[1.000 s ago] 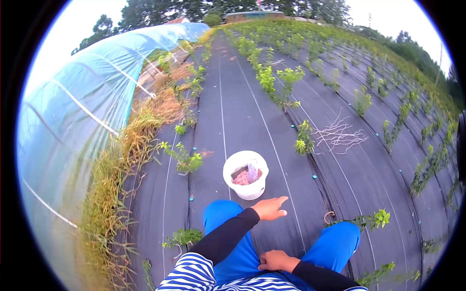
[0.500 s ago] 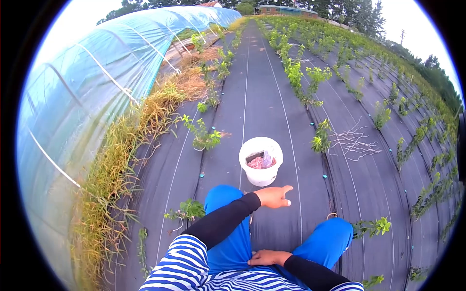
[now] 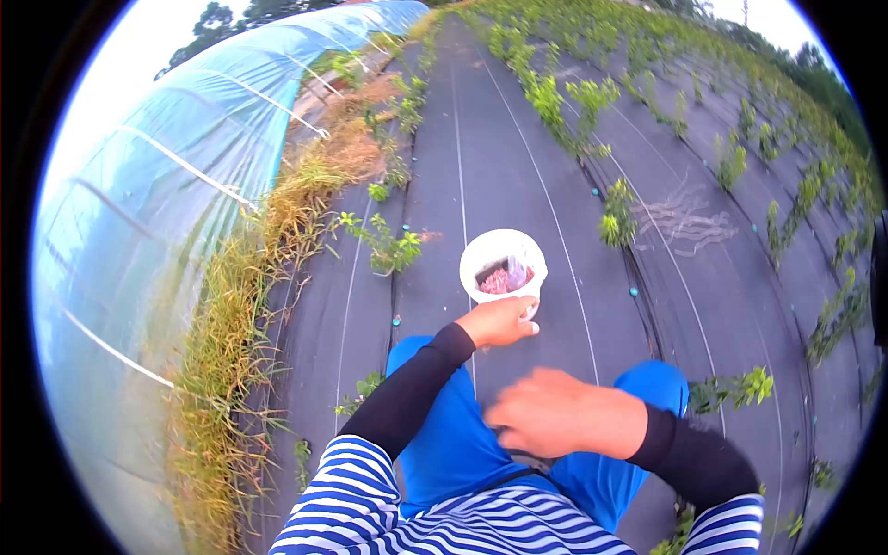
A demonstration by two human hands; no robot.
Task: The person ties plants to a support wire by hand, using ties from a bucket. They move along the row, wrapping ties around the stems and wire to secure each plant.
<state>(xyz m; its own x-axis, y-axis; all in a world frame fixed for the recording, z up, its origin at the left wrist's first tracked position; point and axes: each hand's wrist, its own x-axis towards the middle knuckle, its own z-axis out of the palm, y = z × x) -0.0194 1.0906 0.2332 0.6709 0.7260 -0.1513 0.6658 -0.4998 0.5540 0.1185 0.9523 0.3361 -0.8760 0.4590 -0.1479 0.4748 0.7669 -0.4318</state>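
A white bucket (image 3: 472, 268) stands on the dark ground cover in front of me. Inside lie a heap of small pinkish pieces (image 3: 495, 281), a clear plastic bag (image 3: 516, 270) and something dark along the far side. My left hand (image 3: 498, 321) is at the bucket's near right edge, fingers and thumb closed on its rim. Above my lap, between the blue-clad knees, hovers my right hand (image 3: 566, 412). Its fingers look bent but are smeared by motion, and I see nothing held in it.
Black ground cover (image 3: 430, 208) with white lines runs ahead between rows of young leafy plants (image 3: 393, 248). On the left are dry grass (image 3: 231, 370) and a plastic-covered tunnel (image 3: 139, 231). Pale bare twigs (image 3: 689, 222) lie at the right. Another low plant (image 3: 735, 390) grows beside my right knee.
My left hand has gone from pointing beside the bucket to holding its rim. My right hand has risen from my lap and moved forward. The view has tilted slightly.
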